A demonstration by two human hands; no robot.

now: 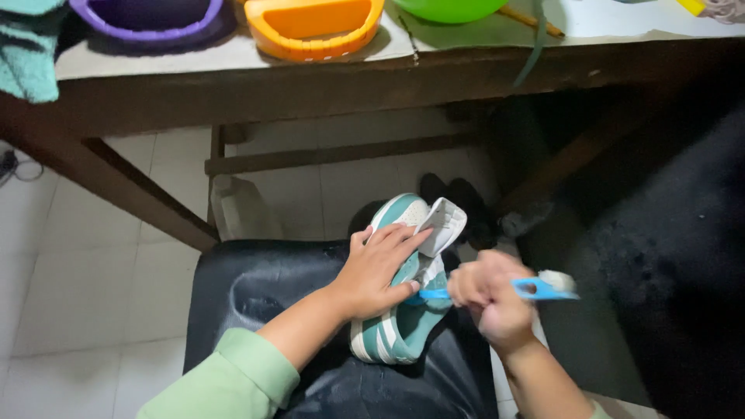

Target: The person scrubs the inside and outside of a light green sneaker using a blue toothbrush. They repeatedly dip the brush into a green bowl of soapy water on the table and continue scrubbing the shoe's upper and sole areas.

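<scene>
A teal and white sneaker (403,326) lies on a black cushioned seat (248,283), its white tongue (445,223) pulled up. My left hand (376,268) presses down on the shoe's side, fingers spread over it. My right hand (487,299) is shut on a blue brush (535,289), whose handle end points at the shoe and whose pale bristle head sticks out to the right. The right hand is blurred. A light green sleeve covers my left forearm.
A wooden table (310,81) spans the top, with a purple basin (147,19), an orange basin (314,27) and a green bowl (450,9) on it. A teal cloth (27,54) hangs at the left. White tile floor lies below; dark shoes (458,198) sit under the table.
</scene>
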